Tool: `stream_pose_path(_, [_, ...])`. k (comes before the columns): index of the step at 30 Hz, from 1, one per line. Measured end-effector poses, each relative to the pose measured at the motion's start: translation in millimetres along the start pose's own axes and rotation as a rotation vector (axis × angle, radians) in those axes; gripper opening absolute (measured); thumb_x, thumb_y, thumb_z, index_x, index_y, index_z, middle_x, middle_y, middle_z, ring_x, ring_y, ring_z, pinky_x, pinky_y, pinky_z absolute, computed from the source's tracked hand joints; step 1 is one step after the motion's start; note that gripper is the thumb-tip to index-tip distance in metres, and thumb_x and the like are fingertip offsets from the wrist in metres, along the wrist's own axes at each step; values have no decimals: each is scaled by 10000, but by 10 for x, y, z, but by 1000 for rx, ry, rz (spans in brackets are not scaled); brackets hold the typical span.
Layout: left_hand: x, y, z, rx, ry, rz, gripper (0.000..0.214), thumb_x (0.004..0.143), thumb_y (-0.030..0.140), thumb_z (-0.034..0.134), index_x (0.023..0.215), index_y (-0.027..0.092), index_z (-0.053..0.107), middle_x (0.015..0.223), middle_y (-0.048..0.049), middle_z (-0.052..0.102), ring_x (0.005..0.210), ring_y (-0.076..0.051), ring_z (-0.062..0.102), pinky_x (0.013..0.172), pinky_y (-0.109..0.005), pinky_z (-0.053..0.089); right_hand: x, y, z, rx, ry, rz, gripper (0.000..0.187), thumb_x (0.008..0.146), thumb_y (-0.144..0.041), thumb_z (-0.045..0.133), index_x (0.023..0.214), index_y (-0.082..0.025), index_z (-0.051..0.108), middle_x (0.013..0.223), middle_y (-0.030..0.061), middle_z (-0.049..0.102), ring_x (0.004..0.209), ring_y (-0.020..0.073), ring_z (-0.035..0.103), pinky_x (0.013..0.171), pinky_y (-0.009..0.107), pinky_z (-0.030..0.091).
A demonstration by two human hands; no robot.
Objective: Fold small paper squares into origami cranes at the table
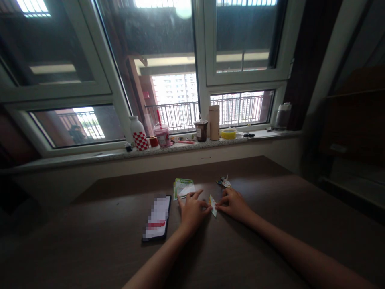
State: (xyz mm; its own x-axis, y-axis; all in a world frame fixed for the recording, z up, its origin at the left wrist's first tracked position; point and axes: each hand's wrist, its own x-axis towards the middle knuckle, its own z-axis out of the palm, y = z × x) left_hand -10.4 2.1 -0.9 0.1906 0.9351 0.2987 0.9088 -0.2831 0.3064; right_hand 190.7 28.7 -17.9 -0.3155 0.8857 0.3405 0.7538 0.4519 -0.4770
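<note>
A small piece of folded paper (213, 206), pale with a yellow edge, is between my two hands just above or on the brown table. My left hand (193, 210) pinches its left side with thumb and forefinger, the other fingers spread out. From the right, my right hand (234, 204) pinches the opposite side. Just beyond my right hand lies a small pointed cluster of folded paper (224, 182). Green and white printed sheets (183, 188) lie beyond my left hand, whose fingertips overlap them in view. A phone (157, 218) with a lit, blurred screen rests to the left.
The brown table (99, 224) reaches toward a window sill (120, 156). On the sill stand a checkered bottle (139, 134), a pink drink cup (162, 135), a dark drink cup (201, 131), a tan flask (214, 123), yellow tape (228, 134), scissors (249, 135) and a jar (283, 116).
</note>
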Motion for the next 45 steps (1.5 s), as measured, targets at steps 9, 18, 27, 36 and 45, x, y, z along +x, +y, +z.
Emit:
stream_pose_path(9, [-8, 28, -20, -3, 14, -24, 104, 784, 438, 710, 780, 363, 782, 1412, 60, 555, 1278, -337, 436, 1104, -747, 36, -4, -29, -17, 0, 8, 25, 139, 741, -381, 778, 744, -243, 791, 957, 75, 627, 986, 256, 577, 861, 376, 428])
stream_pose_path(18, [-15, 16, 34, -66, 51, -89, 149, 774, 407, 723, 885, 308, 736, 1385, -37, 548, 1317, -295, 440, 1110, -717, 62, -36, 6, 67, 61, 53, -9, 107, 764, -323, 756, 821, -232, 753, 1017, 69, 624, 1042, 258, 570, 933, 399, 417])
stream_pose_path(27, [26, -15, 62, -170, 10, -91, 80, 777, 325, 723, 849, 316, 757, 1394, -47, 535, 1348, -292, 409, 1127, -685, 57, 21, 109, 145, 137, 65, -19, 175, 735, -309, 778, 887, -226, 752, 1024, 81, 641, 1051, 263, 563, 931, 395, 430])
stream_pose_path(36, [37, -30, 67, -237, 64, -72, 44, 786, 234, 702, 756, 249, 730, 1374, -49, 554, 1328, -283, 433, 1130, -684, 90, 36, 102, 150, 212, 66, -60, 225, 779, -362, 744, 974, -250, 763, 1002, 85, 644, 1038, 265, 563, 939, 413, 432])
stream_pose_path(45, [48, -8, 47, -286, 142, -72, 43, 804, 250, 695, 765, 248, 715, 1347, -43, 568, 1313, -279, 444, 1132, -654, 141, 49, 156, 182, 311, 96, -36, 184, 764, -403, 731, 793, -223, 760, 974, 81, 676, 1031, 259, 581, 957, 410, 423])
